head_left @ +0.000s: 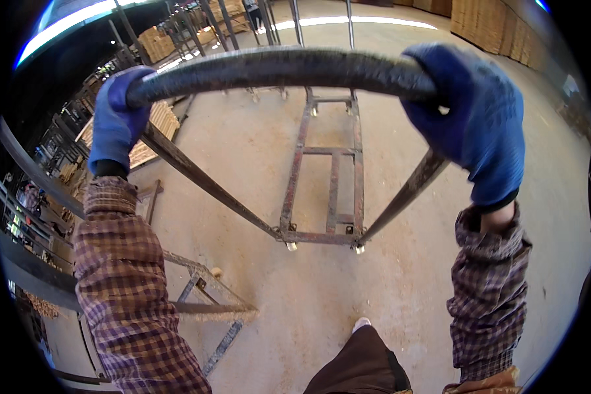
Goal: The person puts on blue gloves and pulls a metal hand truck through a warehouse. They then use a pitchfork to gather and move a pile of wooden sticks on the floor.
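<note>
Both my hands wear blue work gloves. My left hand (119, 118) is wrapped round the left end of a dark metal push bar (276, 69), and my right hand (476, 118) grips its right end. Two slanting posts run from the bar down to a low wheeled cart (287, 190). Its reddish-brown metal frame is bare, with open gaps through which the floor shows. Small casters (359, 249) sit under its near corners. At the far end of the frame, two thin metal uprights (297, 23) rise out of view.
Stacked lumber (489, 29) stands at the far right. Metal racks and a pile of wood strips (167, 131) line the left. A metal stand (220, 306) juts out low on my left. My shoe (361, 323) is on the concrete floor (243, 164). Another person (253, 12) stands far back.
</note>
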`<move>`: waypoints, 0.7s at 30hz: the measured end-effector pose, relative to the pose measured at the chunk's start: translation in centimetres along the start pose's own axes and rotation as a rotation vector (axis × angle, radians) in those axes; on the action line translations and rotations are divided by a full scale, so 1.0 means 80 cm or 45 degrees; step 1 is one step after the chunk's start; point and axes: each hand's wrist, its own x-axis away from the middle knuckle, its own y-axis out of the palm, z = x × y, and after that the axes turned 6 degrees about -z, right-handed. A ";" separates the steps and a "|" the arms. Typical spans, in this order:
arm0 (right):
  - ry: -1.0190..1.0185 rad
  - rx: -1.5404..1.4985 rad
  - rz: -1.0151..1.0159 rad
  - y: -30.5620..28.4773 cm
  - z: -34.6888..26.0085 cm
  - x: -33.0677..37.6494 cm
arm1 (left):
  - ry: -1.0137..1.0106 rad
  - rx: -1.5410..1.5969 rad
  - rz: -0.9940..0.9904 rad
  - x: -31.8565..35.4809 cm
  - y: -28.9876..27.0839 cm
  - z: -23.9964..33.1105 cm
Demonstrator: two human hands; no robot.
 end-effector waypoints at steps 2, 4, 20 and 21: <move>0.078 -0.042 0.021 0.003 -0.010 0.004 | 0.014 0.014 -0.028 -0.006 -0.003 0.007; 0.210 -0.037 -0.238 0.005 -0.019 0.002 | 0.005 0.020 -0.092 -0.001 -0.006 0.004; 0.225 -0.263 -0.250 -0.019 0.040 -0.013 | -0.086 -0.065 -0.203 -0.056 -0.010 0.053; 0.251 -0.320 -0.310 -0.024 0.039 -0.013 | -0.123 -0.086 -0.296 -0.055 -0.009 0.058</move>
